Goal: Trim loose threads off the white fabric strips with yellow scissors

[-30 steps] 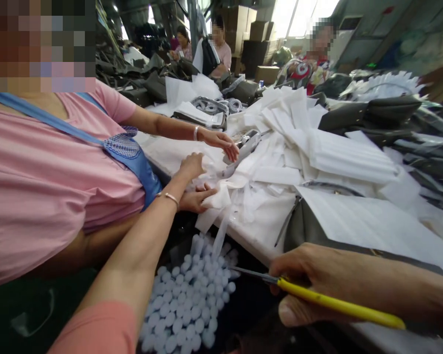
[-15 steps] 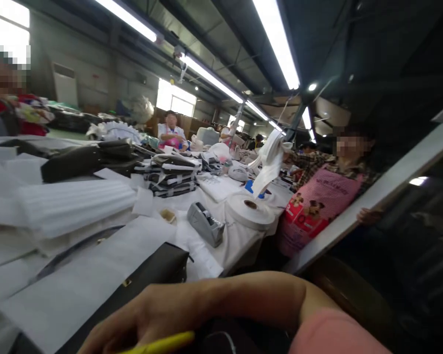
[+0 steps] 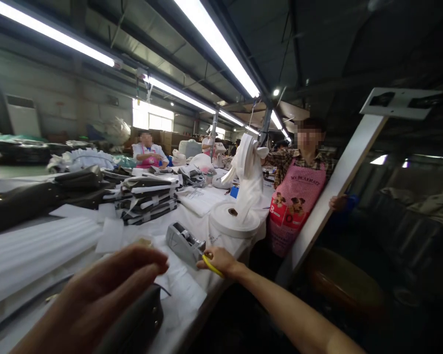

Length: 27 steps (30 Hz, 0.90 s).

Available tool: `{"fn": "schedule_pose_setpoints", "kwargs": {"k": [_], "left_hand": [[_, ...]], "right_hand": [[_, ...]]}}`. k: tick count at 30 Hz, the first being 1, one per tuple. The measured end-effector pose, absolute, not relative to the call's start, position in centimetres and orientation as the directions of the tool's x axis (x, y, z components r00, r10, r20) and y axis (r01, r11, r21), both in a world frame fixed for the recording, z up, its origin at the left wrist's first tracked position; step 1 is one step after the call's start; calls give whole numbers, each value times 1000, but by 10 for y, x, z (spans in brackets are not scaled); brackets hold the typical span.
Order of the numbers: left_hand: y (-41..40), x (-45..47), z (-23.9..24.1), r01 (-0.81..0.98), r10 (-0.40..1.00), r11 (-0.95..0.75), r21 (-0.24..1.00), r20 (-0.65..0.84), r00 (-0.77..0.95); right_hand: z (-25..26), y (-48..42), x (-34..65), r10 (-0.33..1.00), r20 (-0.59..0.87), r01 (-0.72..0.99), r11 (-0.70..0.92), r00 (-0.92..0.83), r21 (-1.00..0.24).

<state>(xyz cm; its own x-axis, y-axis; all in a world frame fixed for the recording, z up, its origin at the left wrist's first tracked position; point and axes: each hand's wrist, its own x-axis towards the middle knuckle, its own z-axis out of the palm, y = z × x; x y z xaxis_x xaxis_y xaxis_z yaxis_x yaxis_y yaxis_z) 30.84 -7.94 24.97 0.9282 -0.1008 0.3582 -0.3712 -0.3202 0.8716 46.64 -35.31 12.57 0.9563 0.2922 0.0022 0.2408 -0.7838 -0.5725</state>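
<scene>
The yellow-handled scissors (image 3: 211, 266) sit gripped in the right hand (image 3: 219, 259), fingers closed round them, right against the tape dispenser (image 3: 184, 242) near the surface's edge; the left hand (image 3: 107, 290) hovers loosely curled, holding nothing, over a dark bag (image 3: 140, 319)

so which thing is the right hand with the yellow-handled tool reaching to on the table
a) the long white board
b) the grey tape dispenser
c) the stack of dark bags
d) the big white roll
b: the right hand, gripping the yellow handle, sits right at the end of the grey tape dispenser, short of the white roll.
</scene>
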Motion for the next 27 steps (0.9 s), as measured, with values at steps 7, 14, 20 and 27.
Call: {"fn": "schedule_pose_setpoints", "kwargs": {"k": [7, 14, 20, 27], "left_hand": [[-183, 450, 344, -567, -196, -250, 785, 533, 824], [-277, 498, 430, -706, -379, -674, 217, 719, 583], [-362, 525, 476, -547, -573, -820, -172, 259, 778], [-365, 546, 413, -406, -517, -779, -477, 125, 847]], "right_hand": [[75, -355, 482, 327, 80, 319, -792, 942, -520], [32, -359, 502, 490, 22, 452, -787, 872, -420], [22, -353, 506, 507, 27, 476, -788, 862, -390], [32, -360, 492, 506, 72, 483, -760, 860, -435]]}}
